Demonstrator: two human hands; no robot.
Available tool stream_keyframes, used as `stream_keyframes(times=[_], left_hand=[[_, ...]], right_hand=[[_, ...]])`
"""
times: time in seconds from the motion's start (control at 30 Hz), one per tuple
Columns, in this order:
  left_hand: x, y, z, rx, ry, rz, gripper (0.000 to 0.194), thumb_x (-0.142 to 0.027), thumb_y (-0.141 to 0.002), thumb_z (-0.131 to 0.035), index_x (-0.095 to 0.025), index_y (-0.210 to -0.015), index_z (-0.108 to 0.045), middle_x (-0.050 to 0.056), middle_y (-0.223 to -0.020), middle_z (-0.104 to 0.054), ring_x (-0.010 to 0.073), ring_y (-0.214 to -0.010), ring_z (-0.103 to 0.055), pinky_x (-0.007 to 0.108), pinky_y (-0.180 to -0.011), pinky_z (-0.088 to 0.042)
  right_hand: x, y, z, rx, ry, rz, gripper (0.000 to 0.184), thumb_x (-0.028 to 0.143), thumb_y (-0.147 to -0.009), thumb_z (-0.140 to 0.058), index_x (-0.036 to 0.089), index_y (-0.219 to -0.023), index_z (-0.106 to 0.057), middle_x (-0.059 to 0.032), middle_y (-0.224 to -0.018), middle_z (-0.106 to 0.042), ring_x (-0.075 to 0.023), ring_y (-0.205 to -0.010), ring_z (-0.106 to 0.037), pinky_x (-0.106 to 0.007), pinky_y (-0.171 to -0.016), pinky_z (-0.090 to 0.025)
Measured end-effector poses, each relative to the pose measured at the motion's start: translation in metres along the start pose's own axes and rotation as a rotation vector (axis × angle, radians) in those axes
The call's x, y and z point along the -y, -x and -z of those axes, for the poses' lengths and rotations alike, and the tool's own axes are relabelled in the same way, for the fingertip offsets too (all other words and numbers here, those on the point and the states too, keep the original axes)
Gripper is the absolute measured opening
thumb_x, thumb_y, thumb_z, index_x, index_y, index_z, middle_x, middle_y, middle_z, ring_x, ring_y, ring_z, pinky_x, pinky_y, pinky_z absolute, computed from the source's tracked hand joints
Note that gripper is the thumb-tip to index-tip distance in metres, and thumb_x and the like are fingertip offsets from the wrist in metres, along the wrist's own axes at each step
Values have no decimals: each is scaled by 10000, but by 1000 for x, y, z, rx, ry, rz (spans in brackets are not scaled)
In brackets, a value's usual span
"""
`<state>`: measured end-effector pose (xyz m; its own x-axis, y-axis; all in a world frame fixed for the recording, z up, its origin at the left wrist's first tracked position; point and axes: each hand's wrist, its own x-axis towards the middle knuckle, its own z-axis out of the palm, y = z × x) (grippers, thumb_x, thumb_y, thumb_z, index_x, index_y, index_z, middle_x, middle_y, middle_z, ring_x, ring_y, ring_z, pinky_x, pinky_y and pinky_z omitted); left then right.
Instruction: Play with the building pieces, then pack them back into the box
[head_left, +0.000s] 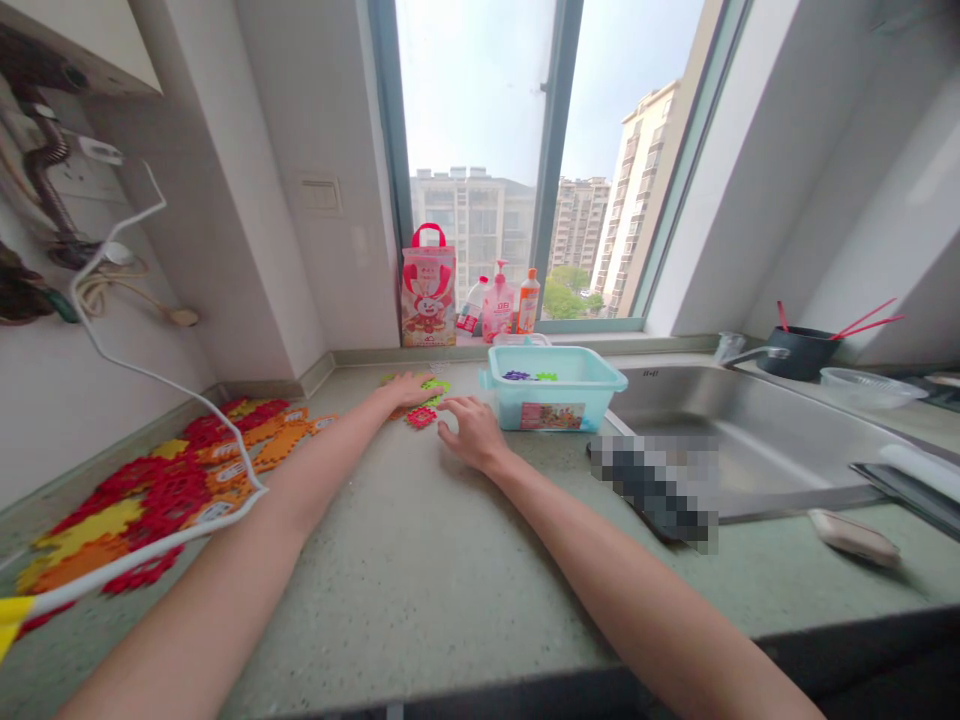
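Note:
My left hand (409, 391) reaches across the counter with its fingers stretched out flat, touching or just over a few toy gear pieces. A lime-green gear piece (436, 387) shows at its fingertips. In front of it lies a red gear piece (421, 418), beside the fingers of my right hand (474, 432). That hand is held palm down, fingers bent and apart from the thumb, with nothing visible in it. Right behind it stands a light-blue plastic tub (559, 400) with purple pieces (517, 375) and a green piece (547, 377) inside.
Red gear pieces (161, 490), orange pieces (281, 440) and yellow pieces (97, 530) spread over the left counter, with a white cable (150, 545) crossing them. A steel sink (720, 420), a pixelated dark object (656, 490) and a soap-like bar (855, 537) are at right. Bottles (499, 308) line the sill.

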<state>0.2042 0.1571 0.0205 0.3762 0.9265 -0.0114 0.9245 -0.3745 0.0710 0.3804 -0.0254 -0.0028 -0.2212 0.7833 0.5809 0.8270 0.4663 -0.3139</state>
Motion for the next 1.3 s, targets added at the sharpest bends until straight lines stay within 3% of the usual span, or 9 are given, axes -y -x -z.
stream_keyframes(times=[0.13, 0.23, 0.4, 0.53, 0.7, 0.83, 0.97, 1.13, 1.3], left_hand=[[-1, 25, -4, -10, 12, -153, 902, -862, -933, -371, -291, -1630, -431, 164, -1667, -424, 406, -1498, -400, 573, -1220, -294], [5, 50, -9, 1, 4, -266, 868, -847, -912, -478, -304, -1590, -487, 139, -1656, -439, 370, -1500, -403, 513, -1241, -293], [11, 104, -15, -13, -16, -445, 843, -841, -925, -469, -328, -1594, -479, 133, -1666, -419, 400, -1529, -371, 568, -1264, -258], [12, 156, -15, 13, 12, -505, 866, -831, -952, -429, -295, -1633, -420, 147, -1713, -345, 411, -1588, -271, 618, -1288, -190], [20, 196, -17, -51, 40, -541, 858, -809, -975, -424, -261, -1635, -412, 146, -1707, -369, 380, -1583, -309, 576, -1299, -217], [21, 209, -17, -211, 69, -497, 729, -743, -1035, -358, -260, -1551, -536, 133, -1674, -433, 344, -1532, -411, 557, -1279, -267], [23, 222, 1, -378, 16, -508, 647, -698, -1049, -393, -241, -1429, -648, 139, -1566, -561, 347, -1481, -462, 575, -1252, -276], [42, 231, 30, -331, -51, -564, 488, -579, -1054, -497, -212, -1305, -698, 103, -1197, -750, 272, -1123, -671, 415, -1016, -485], [61, 225, 32, -312, -162, -439, 405, -490, -1009, -574, -221, -1275, -721, 112, -1179, -758, 285, -1094, -682, 406, -982, -486]], right_hand=[[-2, 1, 0, 2, -16, -45, 338, 346, -993, -643, 244, -1311, -690, -101, -1391, -690, -304, -1252, -609, -477, -1107, -475], [-2, 4, -2, 73, -17, -69, 529, 470, -979, -674, 239, -1450, -601, -154, -1520, -581, -322, -1359, -564, -487, -1125, -463], [5, 11, -5, 254, -47, 39, 839, 637, -910, -728, 258, -1600, -439, -210, -1634, -439, -372, -1517, -424, -550, -1201, -382], [19, 19, -6, 341, -116, 156, 929, 664, -876, -750, 256, -1630, -393, -185, -1603, -496, -363, -1475, -484, -552, -1223, -370], [36, 29, -7, 364, -199, 245, 915, 612, -889, -764, 272, -1643, -370, -169, -1595, -521, -351, -1457, -513, -553, -1217, -391], [38, 30, -3, 382, -190, 233, 926, 608, -896, -762, 234, -1646, -369, -192, -1559, -550, -364, -1426, -549, -560, -1199, -424], [38, 27, 7, 301, -191, 295, 712, 513, -986, -687, 255, -1604, -443, -158, -1536, -577, -313, -1399, -578, -517, -1187, -454], [42, 24, 17, 189, -117, 398, 355, 390, -1045, -613, 269, -1373, -680, -118, -1404, -685, -284, -1275, -652, -511, -1143, -493], [10, 19, 7, 166, -58, 255, 464, 334, -1042, -560, 236, -1494, -583, -135, -1501, -620, -292, -1398, -575, -533, -1213, -435]])
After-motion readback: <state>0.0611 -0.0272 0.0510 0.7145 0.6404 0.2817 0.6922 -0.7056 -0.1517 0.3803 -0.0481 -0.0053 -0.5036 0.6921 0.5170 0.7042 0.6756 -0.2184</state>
